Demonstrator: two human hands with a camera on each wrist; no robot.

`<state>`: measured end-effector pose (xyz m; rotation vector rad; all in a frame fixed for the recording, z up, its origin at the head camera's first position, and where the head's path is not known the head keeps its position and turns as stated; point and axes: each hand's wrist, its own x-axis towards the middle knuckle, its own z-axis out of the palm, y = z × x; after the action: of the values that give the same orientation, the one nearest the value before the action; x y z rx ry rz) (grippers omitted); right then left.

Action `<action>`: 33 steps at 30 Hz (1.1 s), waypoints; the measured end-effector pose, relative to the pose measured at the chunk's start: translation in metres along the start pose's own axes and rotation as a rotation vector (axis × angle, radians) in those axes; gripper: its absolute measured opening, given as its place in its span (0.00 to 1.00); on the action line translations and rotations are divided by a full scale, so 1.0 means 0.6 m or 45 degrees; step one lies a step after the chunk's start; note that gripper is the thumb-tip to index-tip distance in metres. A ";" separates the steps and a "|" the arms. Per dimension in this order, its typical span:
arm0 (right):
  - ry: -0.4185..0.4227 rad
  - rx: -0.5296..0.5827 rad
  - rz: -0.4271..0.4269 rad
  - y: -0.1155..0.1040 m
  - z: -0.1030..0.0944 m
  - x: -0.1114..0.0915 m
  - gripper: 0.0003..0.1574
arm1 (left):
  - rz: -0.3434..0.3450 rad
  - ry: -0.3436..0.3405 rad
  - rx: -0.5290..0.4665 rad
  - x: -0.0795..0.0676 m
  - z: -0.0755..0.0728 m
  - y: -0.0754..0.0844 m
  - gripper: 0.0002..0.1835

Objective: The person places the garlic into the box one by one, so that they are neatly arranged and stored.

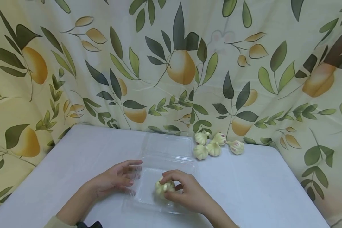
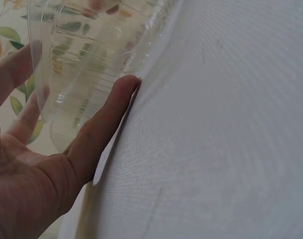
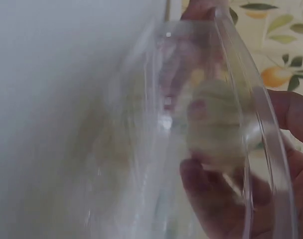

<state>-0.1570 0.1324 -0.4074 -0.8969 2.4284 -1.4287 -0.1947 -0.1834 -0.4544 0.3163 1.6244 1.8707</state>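
A clear plastic clamshell box (image 1: 148,193) lies opened out on the white table, its lid (image 1: 168,145) folded back toward the curtain. Inside its near half, my right hand (image 1: 186,189) grips a garlic bulb (image 1: 160,189) between thumb and fingers. Seen through the clear wall in the right wrist view, the garlic bulb (image 3: 214,124) looks blurred. My left hand (image 1: 117,177) is at the box's left side with fingers spread and fairly straight. In the left wrist view the left hand (image 2: 57,144) has its thumb low by the tabletop and other fingers along the box wall (image 2: 72,94).
Several more garlic bulbs (image 1: 213,148) sit in a group beyond the box's right far corner, one slightly apart (image 1: 236,147). A fruit-patterned curtain (image 1: 159,95) hangs behind the table (image 1: 259,183). A dark object (image 1: 89,224) shows by the left wrist.
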 end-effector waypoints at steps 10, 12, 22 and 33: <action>0.036 -0.006 0.051 -0.022 0.038 0.015 0.14 | 0.039 -0.040 -0.044 -0.004 0.000 -0.008 0.40; 0.039 -0.016 0.058 -0.030 0.045 0.020 0.14 | 0.044 -0.046 -0.042 -0.004 0.000 -0.009 0.40; 0.026 -0.063 0.035 -0.055 0.075 0.044 0.14 | 0.084 -0.078 -0.037 -0.014 0.000 -0.014 0.40; -0.034 -0.171 0.017 -0.033 0.093 0.046 0.14 | 0.060 -0.034 0.061 -0.006 0.001 -0.006 0.40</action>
<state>-0.1464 0.0686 -0.4157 -0.9192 2.5302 -1.2538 -0.1903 -0.1849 -0.4568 0.4013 1.6588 1.8565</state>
